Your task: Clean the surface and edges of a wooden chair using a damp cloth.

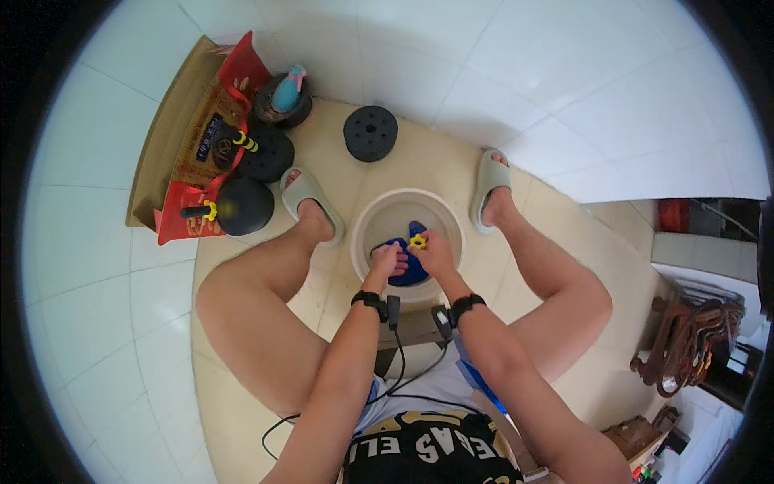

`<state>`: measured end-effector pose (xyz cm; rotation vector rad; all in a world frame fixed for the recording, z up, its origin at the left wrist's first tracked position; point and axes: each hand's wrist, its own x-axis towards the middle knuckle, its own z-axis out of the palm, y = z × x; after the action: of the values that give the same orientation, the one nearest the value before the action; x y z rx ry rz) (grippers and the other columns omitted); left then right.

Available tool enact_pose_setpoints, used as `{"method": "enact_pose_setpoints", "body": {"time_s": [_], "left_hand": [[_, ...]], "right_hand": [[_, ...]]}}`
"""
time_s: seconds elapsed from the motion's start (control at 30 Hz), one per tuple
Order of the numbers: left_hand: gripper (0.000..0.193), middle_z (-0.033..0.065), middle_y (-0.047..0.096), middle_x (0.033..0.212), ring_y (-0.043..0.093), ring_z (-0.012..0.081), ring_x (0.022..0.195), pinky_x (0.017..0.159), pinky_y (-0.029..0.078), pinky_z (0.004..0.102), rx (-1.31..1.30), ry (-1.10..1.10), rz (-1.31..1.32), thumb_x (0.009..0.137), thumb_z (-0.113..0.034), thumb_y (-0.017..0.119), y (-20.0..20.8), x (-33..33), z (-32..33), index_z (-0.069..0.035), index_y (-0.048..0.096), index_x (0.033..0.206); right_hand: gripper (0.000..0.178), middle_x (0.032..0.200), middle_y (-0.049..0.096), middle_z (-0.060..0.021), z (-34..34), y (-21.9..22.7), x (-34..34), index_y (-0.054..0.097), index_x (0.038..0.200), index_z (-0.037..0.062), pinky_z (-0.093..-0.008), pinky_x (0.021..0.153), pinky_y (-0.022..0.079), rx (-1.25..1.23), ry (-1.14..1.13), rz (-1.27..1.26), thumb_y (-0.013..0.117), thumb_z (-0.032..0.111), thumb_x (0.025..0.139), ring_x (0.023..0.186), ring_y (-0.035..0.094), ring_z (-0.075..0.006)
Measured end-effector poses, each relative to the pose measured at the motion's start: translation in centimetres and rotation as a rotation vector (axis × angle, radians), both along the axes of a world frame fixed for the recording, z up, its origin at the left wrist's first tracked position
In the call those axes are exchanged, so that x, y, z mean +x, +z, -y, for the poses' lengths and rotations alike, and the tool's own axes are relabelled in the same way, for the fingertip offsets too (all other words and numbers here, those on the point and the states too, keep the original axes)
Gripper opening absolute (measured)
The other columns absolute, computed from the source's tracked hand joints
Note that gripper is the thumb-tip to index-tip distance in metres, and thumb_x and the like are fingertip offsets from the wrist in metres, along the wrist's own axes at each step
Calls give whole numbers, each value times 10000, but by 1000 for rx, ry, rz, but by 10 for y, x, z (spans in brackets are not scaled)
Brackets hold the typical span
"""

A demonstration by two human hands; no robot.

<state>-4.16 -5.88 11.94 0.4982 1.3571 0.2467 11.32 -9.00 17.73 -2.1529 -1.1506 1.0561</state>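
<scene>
A round cream basin (pixel 360 216) stands on the floor between my feet, with some water in it as far as I can see. Inside lies a dark blue cloth (pixel 413 274), bunched up under both hands. Over the basin, my right hand (pixel 434 254) pinches a small yellow star-shaped nut (pixel 418 241), like a dumbbell collar. My left hand (pixel 389 261) is curled against the cloth at the basin's left side, seemingly gripping it; part of its grip is hidden. The two hands are close together but apart.
A black weight plate (pixel 371 133) lies beyond the basin. At left are more plates (pixel 268 153), a black ball-like weight (pixel 244 206) with a yellow nut on its bar, a blue spray bottle (pixel 288 93) and a red cardboard box (pixel 181 214). Cables (pixel 403 355) hang from my wrists.
</scene>
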Motion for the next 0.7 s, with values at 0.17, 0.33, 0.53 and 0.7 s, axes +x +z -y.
{"method": "enact_pose_setpoints", "body": {"time_s": [0.17, 0.33, 0.53, 0.7], "left_hand": [[332, 92, 727, 932, 702, 187, 703, 597, 584, 343, -12, -21, 33, 1048, -363, 557, 1, 14, 9, -49, 650, 1101], [318, 80, 731, 949, 710, 180, 725, 605, 590, 333, 22, -72, -14, 1040, -354, 592, -3, 3, 6, -69, 657, 1164], [292, 62, 718, 931, 709, 163, 699, 576, 589, 316, 105, -10, 50, 1036, -325, 608, 1, 7, 3, -78, 670, 1181], [343, 61, 711, 969, 696, 161, 740, 612, 576, 300, 157, -80, -52, 1044, -363, 590, 5, 4, -1, -90, 634, 1249]], "right_hand": [[515, 951, 728, -198, 8, -23, 22, 599, 1177, 70, -500, 775, 551, -20, 169, 132, 854, 278, 781, 901, 701, -405], [488, 964, 723, -200, 8, -14, -1, 588, 1194, 91, -511, 794, 547, 8, 108, 95, 828, 252, 800, 931, 695, -421], [450, 850, 702, -188, 10, -22, -1, 593, 1155, 79, -483, 722, 541, 122, 284, 137, 827, 223, 799, 848, 700, -405], [470, 869, 701, -201, 4, -9, -13, 579, 1184, 78, -483, 735, 548, 159, 80, 144, 814, 215, 801, 857, 696, -414]]}}
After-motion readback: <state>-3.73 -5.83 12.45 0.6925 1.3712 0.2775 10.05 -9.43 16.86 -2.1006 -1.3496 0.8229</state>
